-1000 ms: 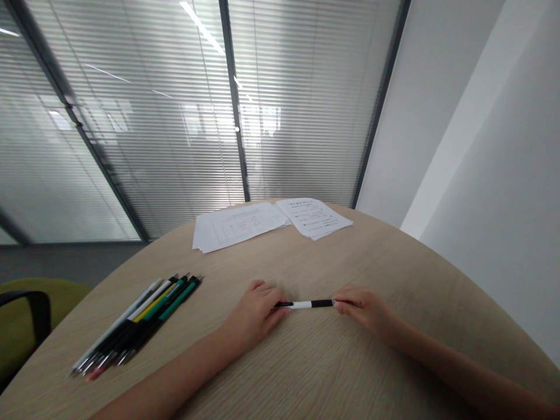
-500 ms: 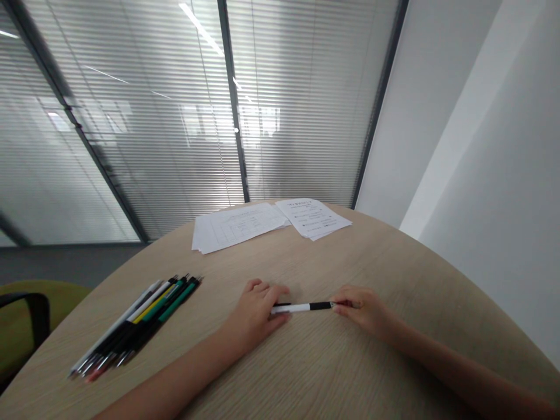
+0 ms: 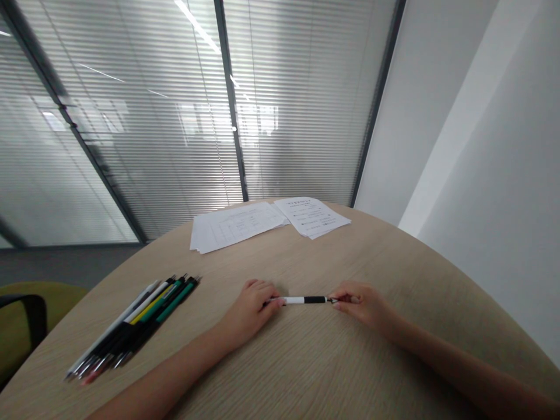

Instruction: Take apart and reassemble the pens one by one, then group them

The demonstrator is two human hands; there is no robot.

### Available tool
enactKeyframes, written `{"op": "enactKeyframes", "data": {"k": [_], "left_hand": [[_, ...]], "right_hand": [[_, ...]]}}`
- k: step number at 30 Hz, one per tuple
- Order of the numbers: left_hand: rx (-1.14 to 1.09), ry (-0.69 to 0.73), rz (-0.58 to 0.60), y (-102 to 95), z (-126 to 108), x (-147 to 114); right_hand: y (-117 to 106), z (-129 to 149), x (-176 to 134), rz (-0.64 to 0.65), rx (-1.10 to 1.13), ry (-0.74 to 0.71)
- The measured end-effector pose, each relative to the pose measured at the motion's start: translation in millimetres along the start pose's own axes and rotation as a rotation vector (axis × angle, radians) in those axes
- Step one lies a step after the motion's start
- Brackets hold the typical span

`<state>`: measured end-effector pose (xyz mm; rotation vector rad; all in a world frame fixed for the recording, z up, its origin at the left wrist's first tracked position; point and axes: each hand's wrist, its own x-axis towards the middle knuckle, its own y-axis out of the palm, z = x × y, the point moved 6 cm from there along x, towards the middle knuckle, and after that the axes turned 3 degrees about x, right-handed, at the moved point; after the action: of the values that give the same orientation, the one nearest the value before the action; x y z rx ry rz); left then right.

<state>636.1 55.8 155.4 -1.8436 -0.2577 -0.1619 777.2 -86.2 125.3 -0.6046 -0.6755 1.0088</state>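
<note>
The pen (image 3: pixel 301 300) spans 9 to 3 o'clock over the tabletop (image 3: pixel 315 364). My left hand (image 3: pixel 251 308) grips its 9 o'clock end; my right hand (image 3: pixel 362 304) pinches the other. I should keep both aligned.

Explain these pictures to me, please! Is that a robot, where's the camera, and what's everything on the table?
No robot here: these are a person's own two bare hands. The person wears one camera on their head, looking forward and down, so you see roughly what they see.

The left hand holds one end of a black-and-white pen. The right hand pinches the other end, next to the black part.

On the wooden table, over on the left, lies a bundle of pens: white, yellow, green and black show. Farther back are printed papers, but the writing is too blurry to read. Beyond the table's left edge is a green chair.
</note>
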Motion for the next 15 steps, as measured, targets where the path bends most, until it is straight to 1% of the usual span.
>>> {"op": "enactKeyframes", "data": {"k": [3, 8, 12, 15], "left_hand": [[0.04, 0.004, -0.015, -0.1, 0, 0], [0.117, 0.009, -0.079, -2.6, 1, -2], [0.078, -0.031, -0.121, -4.6, 8, -1], [-0.012, -0.065, -0.133, -6.6, 14, 0]], "right_hand": [[-1, 3, 0, 0.001, -0.047, -0.009], [-5, 12, 1, 0.001, -0.129, -0.115], [-6, 7, 1, -0.006, -0.177, -0.147], [-7, -2, 2, -0.017, -0.235, -0.146]]}}
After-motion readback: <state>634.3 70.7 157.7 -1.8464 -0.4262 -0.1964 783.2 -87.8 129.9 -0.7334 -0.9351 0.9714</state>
